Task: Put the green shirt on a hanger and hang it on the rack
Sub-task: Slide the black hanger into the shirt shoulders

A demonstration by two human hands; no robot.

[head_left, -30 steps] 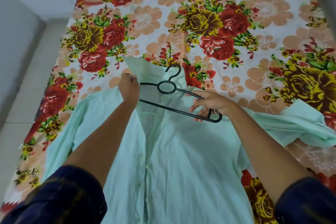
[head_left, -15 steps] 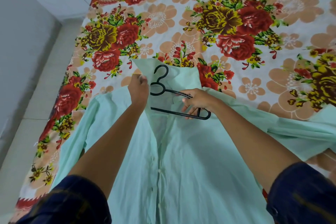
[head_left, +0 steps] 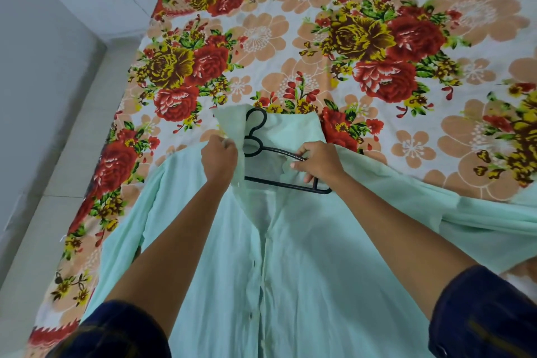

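Hanger (head_left: 286, 167) slid into green shirt (head_left: 305, 256) collar between both hands.

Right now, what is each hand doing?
Left hand: gripping the green shirt by its collar edge.
Right hand: gripping the black hanger and shirt fabric.

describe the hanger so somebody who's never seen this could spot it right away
Start at the floral bedsheet covering the bed, then the pale green shirt spread on its near side. At the shirt's collar, between the left hand and right hand, lies the hanger: thin, black, its hook pointing away, the only dark thing on the fabric.
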